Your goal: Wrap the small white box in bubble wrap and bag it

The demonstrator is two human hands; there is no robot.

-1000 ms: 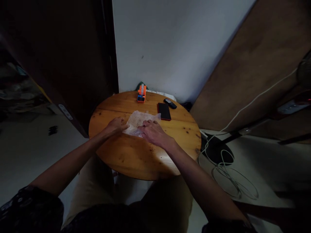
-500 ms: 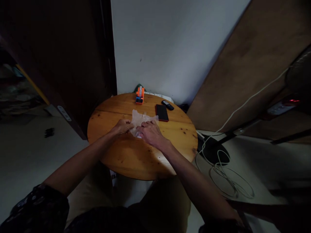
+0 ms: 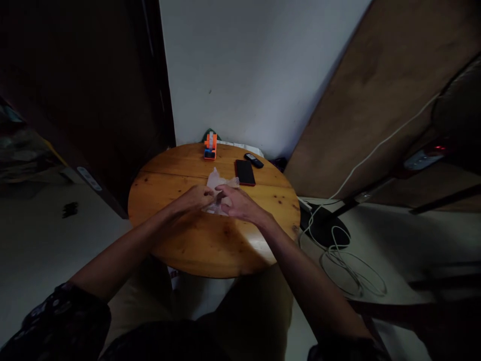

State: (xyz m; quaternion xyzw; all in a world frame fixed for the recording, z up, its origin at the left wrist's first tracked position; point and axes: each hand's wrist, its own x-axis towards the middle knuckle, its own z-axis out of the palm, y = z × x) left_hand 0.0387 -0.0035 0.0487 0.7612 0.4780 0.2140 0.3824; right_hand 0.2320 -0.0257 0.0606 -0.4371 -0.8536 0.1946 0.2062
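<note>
A crumpled sheet of translucent plastic wrap (image 3: 214, 177), which looks like bubble wrap, lies on the round wooden table (image 3: 195, 245). At its left side my left hand (image 3: 197, 197) is closed, fingers curled against the edge of the wrap. My right hand (image 3: 240, 204) is over the wrap's right part, with thumb and forefinger apart and the forefinger reaching left. The hands hide much of the sheet, and whether anything lies inside it I cannot tell.
An orange tape dispenser (image 3: 210, 145) stands at the table's far side. Right of the wrap lie a black tablet-like device with red edges (image 3: 245, 172) and a small dark handset (image 3: 253, 160). A white wall (image 3: 255, 75) rises behind; a pale cable (image 3: 353, 271) coils on the floor.
My right hand's thumb and forefinger have come apart over the wrap. My left hand has turned and curled more, nearer the right hand. The whole view has shifted slightly.
</note>
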